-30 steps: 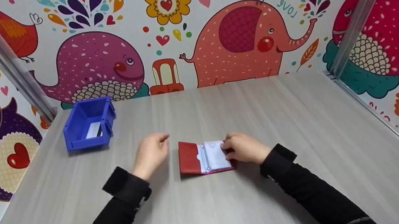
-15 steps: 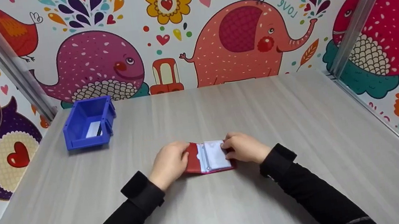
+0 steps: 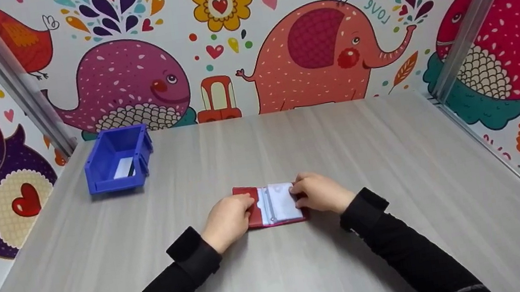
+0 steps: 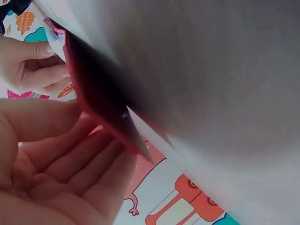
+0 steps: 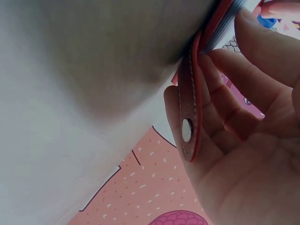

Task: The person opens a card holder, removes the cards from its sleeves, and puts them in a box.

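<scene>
A red card holder (image 3: 256, 219) lies spread open on the table, with pale clear sleeves (image 3: 284, 202) on its right half. My left hand (image 3: 228, 223) pinches the left cover, thumb on one face and fingers on the other; in the left wrist view that red cover (image 4: 101, 105) stands tilted up from the table. At the right edge, my right hand (image 3: 320, 192) pinches the sleeves between thumb and fingers. A red stitched strap (image 5: 190, 89) with a metal snap (image 5: 187, 130) sticks out past the right fingers in the right wrist view.
A blue plastic bin (image 3: 116, 184) stands at the back left of the table, holding a flat white piece (image 3: 123, 167) with a dark edge. Walls printed with cartoon animals (image 3: 311, 57) border the wood-grain table (image 3: 278, 276) at the back and sides.
My left hand has come in from the left and taken hold of the red left cover, then shifted slightly right. The right hand has stayed at the sleeves.
</scene>
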A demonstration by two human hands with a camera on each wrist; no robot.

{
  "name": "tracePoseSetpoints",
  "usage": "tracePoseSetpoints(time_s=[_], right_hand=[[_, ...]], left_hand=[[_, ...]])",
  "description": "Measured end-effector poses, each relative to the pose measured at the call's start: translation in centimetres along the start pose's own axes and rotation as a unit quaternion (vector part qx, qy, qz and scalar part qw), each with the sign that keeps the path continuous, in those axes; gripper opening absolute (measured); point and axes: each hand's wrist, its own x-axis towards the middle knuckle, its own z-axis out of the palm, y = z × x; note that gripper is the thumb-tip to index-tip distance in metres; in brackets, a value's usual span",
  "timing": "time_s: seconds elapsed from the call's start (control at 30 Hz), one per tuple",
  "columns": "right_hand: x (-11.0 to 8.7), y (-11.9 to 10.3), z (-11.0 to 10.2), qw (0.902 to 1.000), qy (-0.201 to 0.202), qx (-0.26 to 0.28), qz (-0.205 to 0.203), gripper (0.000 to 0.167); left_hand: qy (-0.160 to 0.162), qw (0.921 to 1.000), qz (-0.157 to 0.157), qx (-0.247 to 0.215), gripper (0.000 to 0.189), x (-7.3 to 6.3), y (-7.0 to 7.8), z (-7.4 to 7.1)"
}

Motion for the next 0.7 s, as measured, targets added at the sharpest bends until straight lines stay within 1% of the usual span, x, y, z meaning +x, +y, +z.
tracePoseSetpoints(time_s=[0.13,0.27,0.43,0.53,0.7], right_hand=[[-0.01,0.04,-0.02,1.0,0.004,-0.003,-0.003,0.015],[0.01,0.14,-0.04,0.9999,0.007,0.0,-0.012,0.015],[0.01,0.21,-0.09,0.9998,0.007,0.005,-0.015,0.015],[0.08,0.25,-0.09,0.9998,0.012,0.004,-0.017,0.016],[0.42,0.34,-0.1,0.9996,0.028,0.003,-0.009,0.018]], left_hand=[[-0.022,0.9997,0.003,0.011,0.023,-0.05,0.05,0.03],[-0.046,0.9987,-0.002,0.021,0.02,-0.05,0.16,0.06],[-0.062,0.9974,-0.012,0.034,0.019,0.09,0.32,-0.05],[-0.069,0.9968,-0.015,0.038,0.019,0.15,0.4,-0.14],[-0.065,0.9967,-0.009,0.047,0.018,0.22,0.37,-0.07]])
